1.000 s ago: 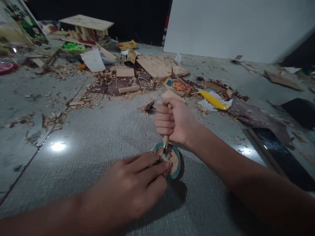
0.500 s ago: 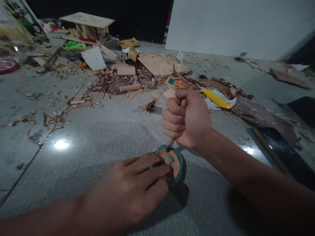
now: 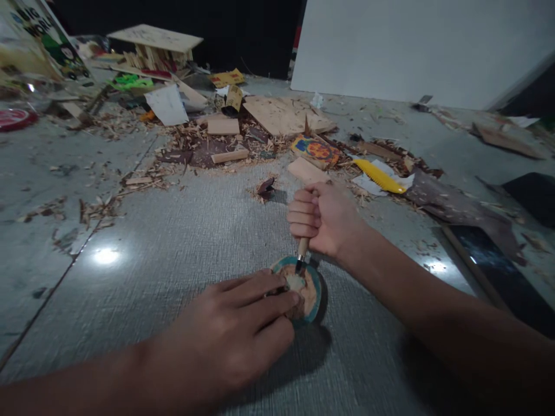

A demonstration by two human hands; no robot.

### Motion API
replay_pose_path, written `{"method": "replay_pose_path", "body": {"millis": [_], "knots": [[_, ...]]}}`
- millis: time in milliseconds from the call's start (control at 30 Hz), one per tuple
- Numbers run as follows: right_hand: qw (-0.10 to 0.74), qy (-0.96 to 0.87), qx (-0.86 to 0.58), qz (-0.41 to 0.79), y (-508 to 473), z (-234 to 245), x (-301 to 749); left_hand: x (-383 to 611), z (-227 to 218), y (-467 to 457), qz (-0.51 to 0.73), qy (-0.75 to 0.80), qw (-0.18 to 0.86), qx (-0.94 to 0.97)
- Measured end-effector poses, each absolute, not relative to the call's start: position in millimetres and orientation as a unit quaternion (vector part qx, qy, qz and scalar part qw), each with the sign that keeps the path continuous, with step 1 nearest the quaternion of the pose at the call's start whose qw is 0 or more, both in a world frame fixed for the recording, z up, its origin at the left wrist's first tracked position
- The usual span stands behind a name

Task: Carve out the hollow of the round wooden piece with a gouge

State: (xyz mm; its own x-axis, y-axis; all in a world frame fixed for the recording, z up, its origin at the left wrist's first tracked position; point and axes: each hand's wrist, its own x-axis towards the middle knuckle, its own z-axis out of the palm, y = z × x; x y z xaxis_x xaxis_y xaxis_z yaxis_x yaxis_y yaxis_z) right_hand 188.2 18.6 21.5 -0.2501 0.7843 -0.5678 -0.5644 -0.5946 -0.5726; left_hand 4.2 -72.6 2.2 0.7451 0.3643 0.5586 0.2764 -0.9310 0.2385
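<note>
A round wooden piece (image 3: pixel 309 297) with a teal rim and a carved, bare-wood inside lies on the grey surface, a pale raised patch at its middle. My left hand (image 3: pixel 243 323) grips it from the left, fingers pressed over its top; part of the piece is hidden under them. In a closed fist, my right hand (image 3: pixel 323 219) holds a wood-carving chisel (image 3: pixel 302 249) by its wooden handle. The chisel points downward, its dark metal tip touching the carved area near the far rim. The exact shape of the tip is too small to tell.
Wood shavings (image 3: pixel 191 144) spread across the back, among wood offcuts (image 3: pixel 223 126) and a plywood board (image 3: pixel 281 112). A yellow saw-toothed tool (image 3: pixel 379 175) lies on white paper. At right rests a dark, phone-like slab (image 3: pixel 498 266). A small brown scrap (image 3: pixel 266 186) sits ahead of my hands.
My right fist has dropped lower and nearer, and the chisel stands more upright, showing more of its shaft. My left hand keeps its hold on the round piece.
</note>
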Motion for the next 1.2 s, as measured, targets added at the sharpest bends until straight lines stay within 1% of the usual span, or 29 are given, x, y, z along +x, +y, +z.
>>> {"method": "replay_pose_path", "body": {"millis": [100, 233, 500, 567, 767, 1033, 1100, 1200], "knots": [[0.455, -0.131, -0.434, 0.767, 18, 25, 189, 4, 2, -72, 0.318, 0.170, 0.073, 0.930], [0.477, -0.186, -0.400, 0.760, 10, 39, 186, 3, 3, -72, 0.302, 0.164, 0.082, 0.935], [0.439, -0.390, -0.335, 0.737, -15, 53, 172, 2, -1, -75, 0.301, 0.182, 0.077, 0.933], [0.429, -0.376, -0.347, 0.745, -10, 50, 170, 2, -1, -76, 0.302, 0.183, 0.070, 0.933], [0.405, -0.220, -0.375, 0.804, 17, 32, 178, 2, 0, -77, 0.298, 0.201, 0.051, 0.932], [0.381, -0.135, -0.413, 0.816, 19, 21, 179, 3, -1, -78, 0.303, 0.203, 0.058, 0.929], [0.383, -0.127, -0.422, 0.812, 19, 21, 181, 3, -3, -79, 0.307, 0.201, 0.062, 0.928], [0.410, -0.133, -0.414, 0.802, 17, 27, 186, 3, -5, -79, 0.314, 0.196, 0.063, 0.927]]}}
